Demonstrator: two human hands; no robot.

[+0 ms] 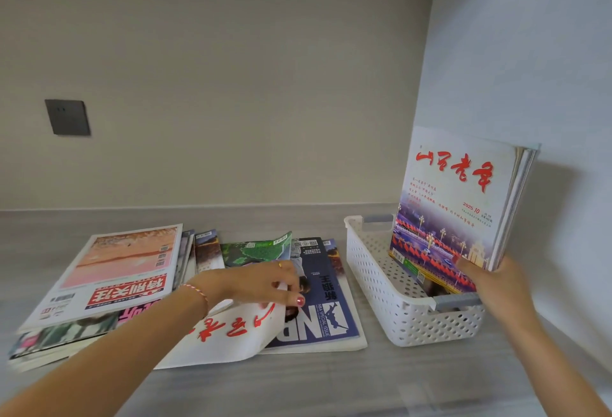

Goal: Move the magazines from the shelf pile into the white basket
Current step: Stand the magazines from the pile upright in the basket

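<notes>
Head view: right hand grips upright magazines in the white basket, lower right. Left hand pinches a limp, slippery cover on the shelf pile, lower left; better held at the spine.

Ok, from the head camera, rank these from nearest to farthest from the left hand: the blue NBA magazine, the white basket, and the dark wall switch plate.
Measured from the left hand:
1. Blue NBA magazine, directly under and just right of the fingers.
2. White basket, further right on the shelf, beside the pile.
3. Dark wall switch plate, up on the back wall, far left.
</notes>
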